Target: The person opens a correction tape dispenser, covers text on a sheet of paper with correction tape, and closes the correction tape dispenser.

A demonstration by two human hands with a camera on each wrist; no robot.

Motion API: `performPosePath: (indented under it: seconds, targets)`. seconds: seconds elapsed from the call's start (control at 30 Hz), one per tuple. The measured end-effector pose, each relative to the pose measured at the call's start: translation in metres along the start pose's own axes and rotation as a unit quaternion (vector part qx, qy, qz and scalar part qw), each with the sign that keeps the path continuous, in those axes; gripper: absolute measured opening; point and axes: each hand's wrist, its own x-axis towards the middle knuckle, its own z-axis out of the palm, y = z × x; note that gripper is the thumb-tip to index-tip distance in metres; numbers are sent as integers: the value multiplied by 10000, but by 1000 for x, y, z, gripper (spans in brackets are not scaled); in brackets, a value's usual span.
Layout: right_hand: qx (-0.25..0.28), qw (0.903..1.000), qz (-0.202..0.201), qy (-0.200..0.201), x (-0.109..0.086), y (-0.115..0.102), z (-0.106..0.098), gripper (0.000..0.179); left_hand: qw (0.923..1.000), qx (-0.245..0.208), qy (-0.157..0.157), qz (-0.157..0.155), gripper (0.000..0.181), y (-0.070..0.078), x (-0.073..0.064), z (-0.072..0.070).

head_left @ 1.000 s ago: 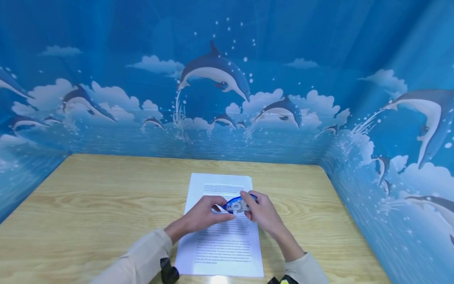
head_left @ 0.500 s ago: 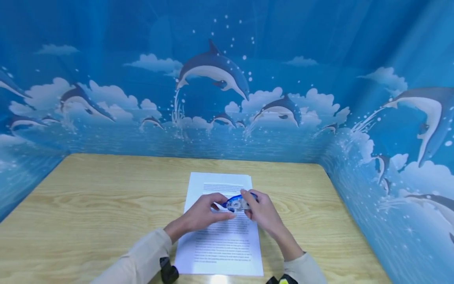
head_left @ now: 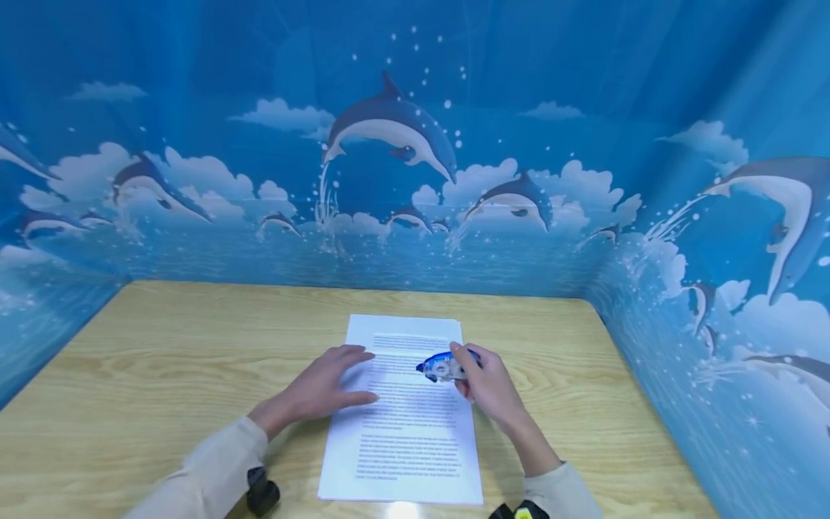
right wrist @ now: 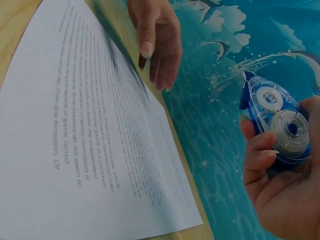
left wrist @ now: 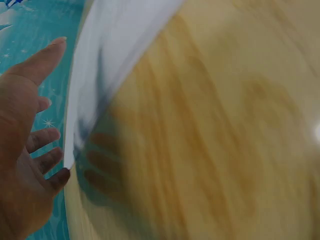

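A blue and clear correction tape dispenser (right wrist: 278, 120) is gripped in my right hand (head_left: 491, 382), over the upper right part of the printed paper (head_left: 415, 447). Two white reels show through its clear body in the right wrist view, and its blue tip points left in the head view. My left hand (head_left: 320, 386) is over the paper's left edge, fingers and thumb spread apart with nothing between them. In the left wrist view, the left hand (left wrist: 25, 130) hovers above the table and casts a shadow on it.
The paper looks like a small stack of sheets lying on a light wooden table (head_left: 194, 360). A blue curtain (head_left: 292, 144) printed with dolphins and clouds stands behind the table and along its sides.
My left hand has moved left, away from the correction tape dispenser's tip, and its fingers have spread. My right hand still holds the dispenser, shifted slightly to the right.
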Motion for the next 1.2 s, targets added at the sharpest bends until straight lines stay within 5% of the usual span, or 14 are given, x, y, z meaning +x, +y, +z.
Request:
performPosePath:
  seconds: [0.23,0.5,0.87,1.03,1.2]
  targets:
    - [-56,10000,11,-9,-1,1,-1,47,9968,747,-112,276,83,-12,-11,1]
    - [-40,9999,93,18,-2,6,0,47,9946,943,-378,202,91,-19,-20,-1]
    - [76,9997,83,208,-1,10,2,46,9922,1001,-549,508,91,-28,-26,5]
    - [697,9958,229,554,1,6,4,40,9929,874,-479,649,90,-31,-27,8]
    - [1765,9788,468,932,4,1,13,39,9931,847,-491,639,91,-37,-25,12]
